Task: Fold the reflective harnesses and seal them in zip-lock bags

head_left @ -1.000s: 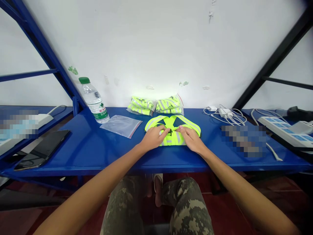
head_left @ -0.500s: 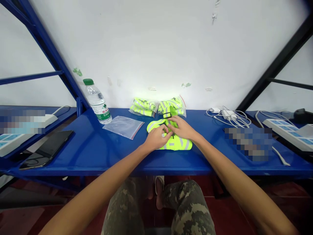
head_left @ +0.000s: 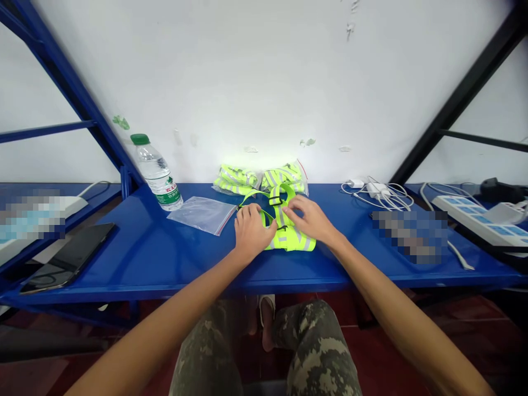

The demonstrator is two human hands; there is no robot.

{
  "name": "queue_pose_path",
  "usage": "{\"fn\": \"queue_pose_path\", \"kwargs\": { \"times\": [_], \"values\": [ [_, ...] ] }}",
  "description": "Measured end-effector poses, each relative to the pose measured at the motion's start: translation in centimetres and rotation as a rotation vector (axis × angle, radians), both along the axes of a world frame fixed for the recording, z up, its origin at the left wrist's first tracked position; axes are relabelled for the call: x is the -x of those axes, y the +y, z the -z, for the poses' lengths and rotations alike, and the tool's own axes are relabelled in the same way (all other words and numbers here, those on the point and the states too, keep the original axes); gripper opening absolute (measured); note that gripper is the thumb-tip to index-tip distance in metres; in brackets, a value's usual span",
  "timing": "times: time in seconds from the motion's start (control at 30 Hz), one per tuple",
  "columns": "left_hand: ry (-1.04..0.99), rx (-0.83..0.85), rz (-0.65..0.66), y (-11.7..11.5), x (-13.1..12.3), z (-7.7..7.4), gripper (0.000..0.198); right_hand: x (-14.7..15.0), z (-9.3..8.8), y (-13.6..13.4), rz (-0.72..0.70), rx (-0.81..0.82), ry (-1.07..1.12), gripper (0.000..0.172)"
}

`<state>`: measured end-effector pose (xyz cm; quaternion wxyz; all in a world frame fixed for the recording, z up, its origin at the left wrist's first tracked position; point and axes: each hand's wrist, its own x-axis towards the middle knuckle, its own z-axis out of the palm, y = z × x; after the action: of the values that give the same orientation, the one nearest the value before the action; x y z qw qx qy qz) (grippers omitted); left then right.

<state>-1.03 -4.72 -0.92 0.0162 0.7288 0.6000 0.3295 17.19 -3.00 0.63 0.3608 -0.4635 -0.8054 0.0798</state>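
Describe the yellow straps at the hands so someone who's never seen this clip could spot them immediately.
Against the white wall stands a blue table. Midway along it, the left hand and right hand are at yellow straps with grey bands and black buckles. Unlike the two bagged bundles behind them, by the wall, these are loose, outside any bag.

The straps (head_left: 299, 243) look like cloth, the flat bag (head_left: 201, 214) glossy, smooth plastic.

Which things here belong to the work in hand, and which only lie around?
Belonging:
- yellow straps, at left hand and right hand
- probably clear bag, two bagged yellow bundles

Lying around:
- bottle
- dark phone
- white charger
- power strip
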Motion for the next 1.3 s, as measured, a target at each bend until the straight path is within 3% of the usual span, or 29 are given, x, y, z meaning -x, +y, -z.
{"fn": "queue_pose_path", "kwargs": {
  "times": [0.07,0.17,0.23,0.3,0.4,0.53,0.7,0.87,1.0,1.13,1.3],
  "values": [
    [-0.021,0.051,0.01,0.6,0.0,0.0,0.037,-0.3,-0.4,-1.9,0.006,-0.038,-0.114,0.041],
    [-0.032,0.089,0.075,1.5,-0.2,0.3,0.035,-0.8,-0.1,-4.6,-0.106,-0.025,-0.333,0.048],
    [-0.016,0.089,0.135,2.0,-0.3,0.5,0.034,-1.2,0.6,-5.7,-0.155,-0.032,-0.372,0.055],
    [0.013,0.084,0.184,2.3,-0.4,0.7,0.031,-1.5,1.2,-6.0,-0.179,-0.04,-0.343,0.048],
    [0.077,0.051,0.23,2.4,-0.3,0.6,0.028,-1.6,1.9,-5.9,-0.195,-0.066,-0.313,0.037],
    [0.168,0.004,0.308,1.9,0.1,-0.1,0.016,-1.4,2.2,-5.7,-0.177,-0.088,-0.322,0.034],
    [0.133,-0.086,0.194,0.0,0.4,-0.6,0.03,-1.6,2.2,-5.2,-0.161,-0.049,-0.28,0.034],
    [0.242,-0.183,0.221,-0.5,0.2,-0.3,0.036,-1.6,2.3,-4.3,-0.096,-0.004,-0.184,0.032],
    [0.267,-0.091,0.281,1.0,-0.1,-0.9,0.042,-1.3,2.4,-3.5,-0.038,0.037,-0.105,0.03],
    [0.247,0.009,0.225,2.5,-0.4,-1.4,0.046,-1.0,2.4,-2.6,0.047,0.082,0.021,0.03],
    [0.261,0.097,0.178,3.2,-0.4,-0.7,0.038,-0.4,2.8,-1.6,0.115,0.085,0.108,0.031]
  ]
}}
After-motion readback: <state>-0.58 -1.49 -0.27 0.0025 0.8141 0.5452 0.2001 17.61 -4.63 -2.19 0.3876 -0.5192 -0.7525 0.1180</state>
